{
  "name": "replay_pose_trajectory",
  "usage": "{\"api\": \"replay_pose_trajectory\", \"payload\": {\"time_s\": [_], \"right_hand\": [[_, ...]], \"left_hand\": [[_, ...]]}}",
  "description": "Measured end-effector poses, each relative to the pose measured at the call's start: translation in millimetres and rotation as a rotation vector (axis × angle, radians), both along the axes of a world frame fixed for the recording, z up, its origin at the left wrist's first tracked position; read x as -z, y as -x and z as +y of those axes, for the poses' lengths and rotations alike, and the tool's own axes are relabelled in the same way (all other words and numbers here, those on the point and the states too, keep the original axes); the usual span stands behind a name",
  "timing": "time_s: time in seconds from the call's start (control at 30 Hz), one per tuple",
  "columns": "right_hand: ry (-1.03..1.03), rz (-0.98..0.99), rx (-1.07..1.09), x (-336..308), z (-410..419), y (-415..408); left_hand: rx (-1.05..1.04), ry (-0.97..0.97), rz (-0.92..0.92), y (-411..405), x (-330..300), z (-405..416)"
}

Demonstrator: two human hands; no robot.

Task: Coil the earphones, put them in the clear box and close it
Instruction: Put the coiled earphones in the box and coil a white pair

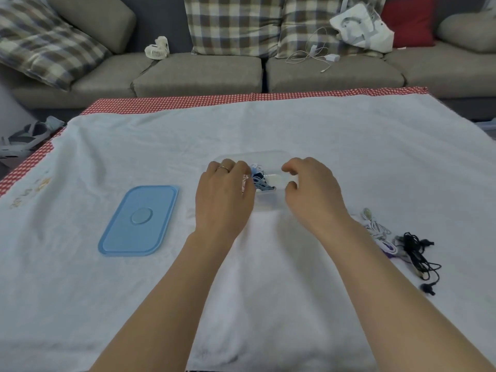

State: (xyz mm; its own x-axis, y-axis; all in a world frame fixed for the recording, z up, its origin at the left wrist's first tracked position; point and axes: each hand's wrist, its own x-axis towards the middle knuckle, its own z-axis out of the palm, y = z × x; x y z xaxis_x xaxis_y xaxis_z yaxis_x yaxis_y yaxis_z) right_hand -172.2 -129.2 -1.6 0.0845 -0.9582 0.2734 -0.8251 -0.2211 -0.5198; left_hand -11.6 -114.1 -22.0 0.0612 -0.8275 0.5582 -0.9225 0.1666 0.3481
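A clear box (268, 157) stands open in the middle of the white cloth. Inside it lies a bundle of blue and white earphones (259, 179). My left hand (224, 191) reaches over the box's left side, its fingertips down at the earphones; whether they pinch the cord is hidden. My right hand (312, 189) hovers at the box's right side with fingers loosely curled and nothing in them. The box's blue lid (139, 220) lies flat to the left, apart from the box.
White earphones (375, 229) and black earphones (418, 253) lie tangled on the cloth at the right. The red-checked table edge (241, 99) runs along the back. Behind it, a sofa holds a small fan (157, 48), a white cable (314, 53) and a bag (362, 25).
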Motion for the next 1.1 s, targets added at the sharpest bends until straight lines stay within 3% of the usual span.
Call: {"api": "replay_pose_trajectory", "payload": {"time_s": [0.1,0.17,0.3,0.43,0.57,0.67,0.77,0.9,1.1], "right_hand": [[0.009,0.102,0.118,-4,15,31],[-0.115,0.260,0.171,-2,26,51],[-0.363,0.481,0.187,12,44,80],[-0.293,0.489,0.176,21,47,91],[-0.221,0.301,0.133,16,46,91],[-0.181,0.036,0.107,1,49,83],[-0.315,-0.226,0.009,-7,51,69],[-0.519,-0.331,-0.117,-8,53,52],[-0.633,-0.421,-0.213,-8,54,36]], "left_hand": [[0.067,0.040,0.005,11,-8,16],[0.141,0.018,0.023,19,-9,30],[0.259,-0.234,0.053,29,0,52],[0.308,-0.466,0.059,29,9,64],[0.313,-0.569,0.114,27,13,69],[0.343,-0.600,0.307,26,10,69],[0.384,-0.645,0.486,27,2,70],[0.386,-0.662,0.600,25,-3,69],[0.377,-0.628,0.699,15,-1,63]]}}
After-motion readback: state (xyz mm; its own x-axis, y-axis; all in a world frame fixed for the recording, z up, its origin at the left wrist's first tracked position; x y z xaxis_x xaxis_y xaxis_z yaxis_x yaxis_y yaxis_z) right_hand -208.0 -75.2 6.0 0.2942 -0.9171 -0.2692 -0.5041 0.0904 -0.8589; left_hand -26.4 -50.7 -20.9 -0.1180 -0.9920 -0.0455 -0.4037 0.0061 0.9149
